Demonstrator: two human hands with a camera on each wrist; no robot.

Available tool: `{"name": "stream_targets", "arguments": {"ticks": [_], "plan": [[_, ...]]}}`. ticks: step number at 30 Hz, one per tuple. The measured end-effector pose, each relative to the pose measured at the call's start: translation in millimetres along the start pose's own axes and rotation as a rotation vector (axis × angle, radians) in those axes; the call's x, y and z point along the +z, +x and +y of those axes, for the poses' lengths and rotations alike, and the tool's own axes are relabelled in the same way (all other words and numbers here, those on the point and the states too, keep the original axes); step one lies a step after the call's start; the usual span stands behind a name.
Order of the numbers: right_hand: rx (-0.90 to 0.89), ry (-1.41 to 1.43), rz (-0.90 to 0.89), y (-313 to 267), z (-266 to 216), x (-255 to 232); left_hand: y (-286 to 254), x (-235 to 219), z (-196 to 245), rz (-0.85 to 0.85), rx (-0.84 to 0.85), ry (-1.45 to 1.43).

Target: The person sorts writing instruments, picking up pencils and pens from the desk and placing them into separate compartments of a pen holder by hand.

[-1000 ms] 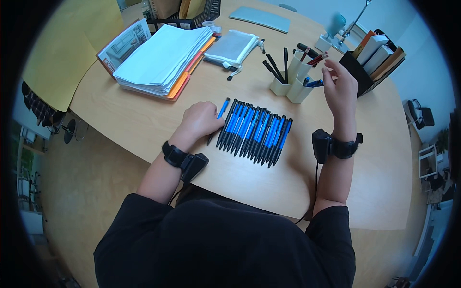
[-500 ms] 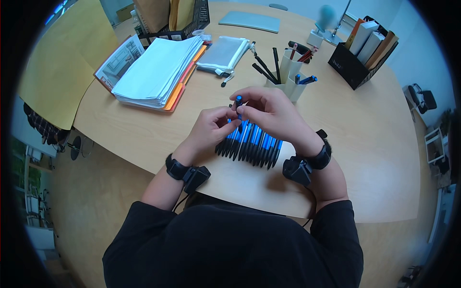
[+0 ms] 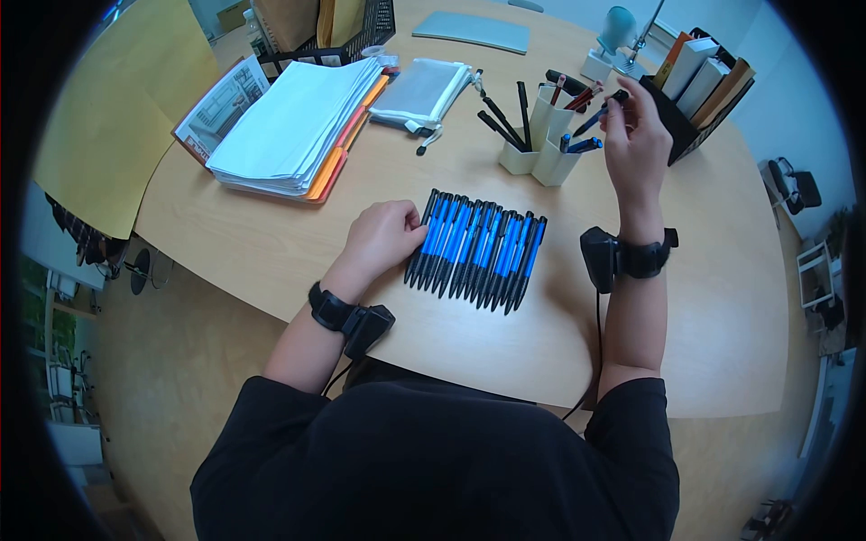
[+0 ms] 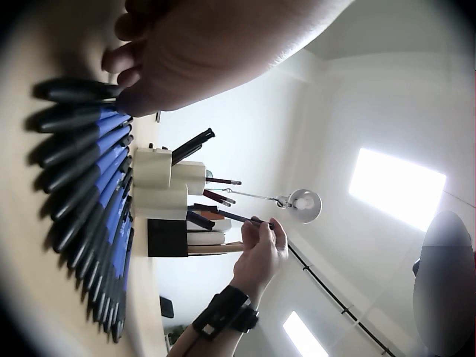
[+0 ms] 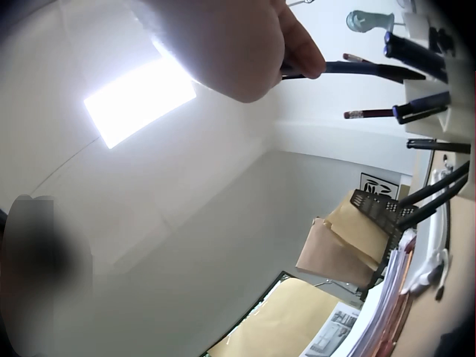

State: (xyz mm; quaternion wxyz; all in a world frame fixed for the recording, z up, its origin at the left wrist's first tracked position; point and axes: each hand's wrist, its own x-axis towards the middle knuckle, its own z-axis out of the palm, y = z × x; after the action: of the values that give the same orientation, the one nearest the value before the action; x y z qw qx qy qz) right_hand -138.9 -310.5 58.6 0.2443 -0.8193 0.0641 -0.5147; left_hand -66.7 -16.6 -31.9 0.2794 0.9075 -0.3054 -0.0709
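Note:
A row of blue-and-black pens (image 3: 478,248) lies side by side on the table, seen along its tips in the left wrist view. My left hand (image 3: 383,233) rests at the row's left end, fingers curled, thumb and fingertips at the outermost pen (image 4: 78,91). My right hand (image 3: 636,135) is raised at the far right, pinching a dark blue pen (image 3: 592,119) between thumb and fingers. That pen slants down toward the cream pen holder (image 3: 555,169); its lower end overlaps the holder's contents in the right wrist view. Two blue pens (image 3: 585,146) stand in the holder's front right compartment.
Other holder compartments carry black pens (image 3: 505,126) and pencils (image 3: 582,95). A paper stack (image 3: 280,131) and a zip pouch (image 3: 419,95) lie left of it. Behind my right hand stands a black file box (image 3: 681,135); a closed laptop (image 3: 474,32) is at the back.
Both hands met over the row on a pen half a second ago. My right hand has since carried it right to the holder. My left hand has lowered to the row's left end.

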Motion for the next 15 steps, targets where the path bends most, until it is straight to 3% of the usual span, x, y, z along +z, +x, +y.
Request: {"name": "stream_targets", "arguments": {"ticks": [7,12,15], "plan": [[0.054,-0.081,-0.163,-2.6,15.0,4.1,-1.6,-5.7,5.7,-0.064,-0.122,0.221],[-0.022,-0.029,-0.063,2.1,-7.4,-7.8,-0.6,-4.5,1.5,-0.086,-0.112,0.295],[-0.104,0.087,-0.055,-6.7,-30.5,-5.4,0.6,-4.0,-0.8,0.018,-0.107,0.173]]}}
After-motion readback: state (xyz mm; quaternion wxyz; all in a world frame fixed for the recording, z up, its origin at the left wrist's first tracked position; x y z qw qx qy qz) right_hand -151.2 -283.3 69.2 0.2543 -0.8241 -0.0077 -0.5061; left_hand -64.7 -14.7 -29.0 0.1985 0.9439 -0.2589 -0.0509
